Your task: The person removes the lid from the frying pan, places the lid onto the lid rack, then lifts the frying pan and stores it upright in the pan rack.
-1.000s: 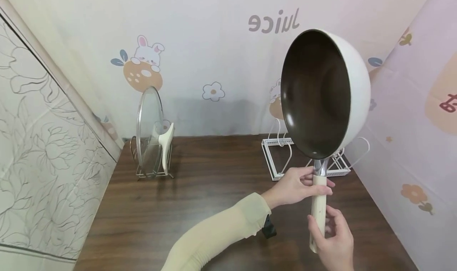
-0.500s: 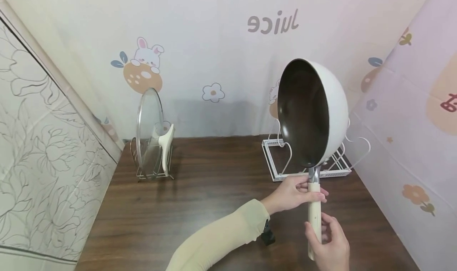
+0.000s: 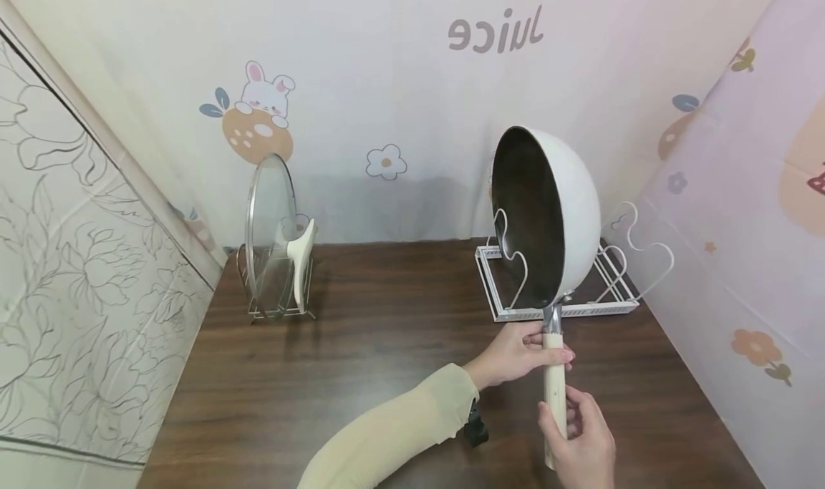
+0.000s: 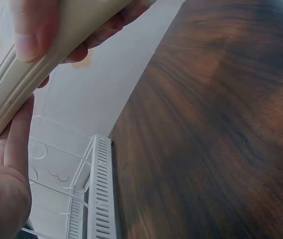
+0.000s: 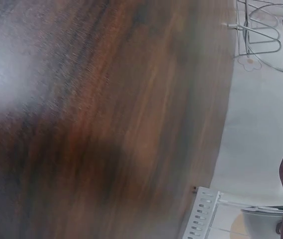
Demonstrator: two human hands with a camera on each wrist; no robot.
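Observation:
A deep pan (image 3: 573, 210), white outside and dark inside, stands on edge over the white wire rack (image 3: 567, 310). Its bowl opens toward the left. One curved wire (image 3: 515, 263) of the rack crosses in front of the dark inside; whether the pan rests on the base cannot be told. My left hand (image 3: 515, 353) grips the top of the cream handle (image 3: 554, 385), just below the metal neck. Lower down, my right hand (image 3: 583, 439) holds the same handle between thumb and fingers. In the left wrist view the handle (image 4: 47, 59) lies across fingers of both hands.
At the left of the brown wooden table (image 3: 387, 317), a small wire rack (image 3: 280, 316) holds an upright glass lid (image 3: 267, 224) with a cream handle (image 3: 299, 267). Printed curtains hang behind and along both sides. A dark device (image 3: 475, 428) sits at the left wrist.
Both hands have lowered the pan and brought it leftward, from above the white rack down in among its wires. The bowl has turned more side-on. The glass lid stays put.

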